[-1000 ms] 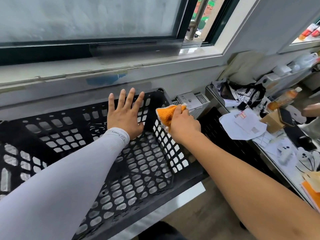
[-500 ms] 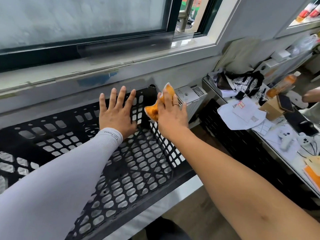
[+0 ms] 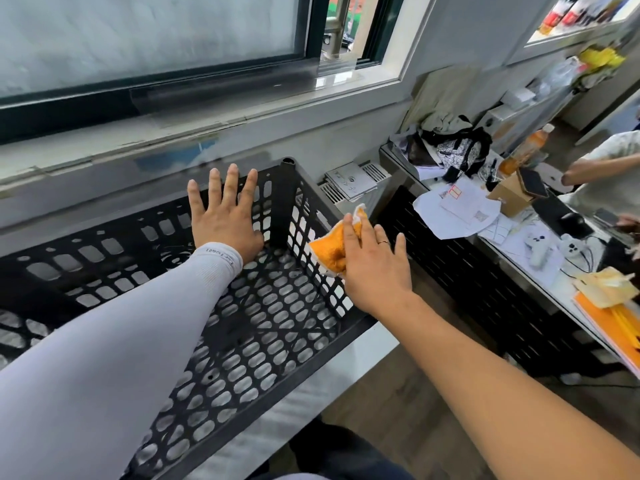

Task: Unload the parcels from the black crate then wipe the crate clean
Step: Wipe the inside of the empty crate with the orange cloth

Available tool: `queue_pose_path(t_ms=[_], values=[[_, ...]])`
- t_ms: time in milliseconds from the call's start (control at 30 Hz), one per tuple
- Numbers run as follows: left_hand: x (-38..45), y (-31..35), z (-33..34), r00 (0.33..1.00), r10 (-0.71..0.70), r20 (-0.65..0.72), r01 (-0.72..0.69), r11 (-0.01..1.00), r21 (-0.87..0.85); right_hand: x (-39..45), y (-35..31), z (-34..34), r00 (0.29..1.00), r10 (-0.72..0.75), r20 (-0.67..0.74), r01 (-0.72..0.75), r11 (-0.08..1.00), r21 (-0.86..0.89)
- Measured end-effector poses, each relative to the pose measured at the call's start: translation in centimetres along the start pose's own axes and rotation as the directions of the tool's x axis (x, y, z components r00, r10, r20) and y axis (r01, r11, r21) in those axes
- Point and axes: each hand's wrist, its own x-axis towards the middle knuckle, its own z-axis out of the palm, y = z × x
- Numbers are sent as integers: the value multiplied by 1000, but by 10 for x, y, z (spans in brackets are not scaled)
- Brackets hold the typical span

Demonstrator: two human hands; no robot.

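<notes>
Holding: one black crate [image 3: 249,327], lower left of frame, with only the left hand and sleeve showing inside it.
Count: one crate, one orange cloth [image 3: 329,249], two hands.
Left hand [image 3: 227,220]: fingers spread flat against crate's far wall.
Right hand [image 3: 375,263]: fingers extended, pressing cloth onto crate's right wall, centre frame.

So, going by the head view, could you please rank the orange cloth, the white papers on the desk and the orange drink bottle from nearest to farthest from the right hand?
1. The orange cloth: under the right hand, pressed on the black crate's right wall.
2. The white papers: to the right, on the desk's near end.
3. The orange drink bottle: farther right and back, beyond the papers.
</notes>
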Motion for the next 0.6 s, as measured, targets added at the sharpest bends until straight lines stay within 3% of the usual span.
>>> queue_pose_path(t_ms=[167, 300, 433, 600], values=[[-1, 11, -7, 999, 37, 0, -37, 998, -45, -22, 7, 0, 996, 93, 9, -94, 984, 152], [1, 30, -12, 964, 258, -62, -263, 959, -104, -33, 11, -4, 989, 145, -9, -139, 962, 235], [11, 59, -21, 909, 417, 9, -411, 898, -159, -49, 11, -3, 987, 162, -12, -154, 957, 247], [16, 66, -14, 897, 440, 48, -424, 884, -195, -71, 14, 5, 990, 119, -69, -94, 952, 290]])
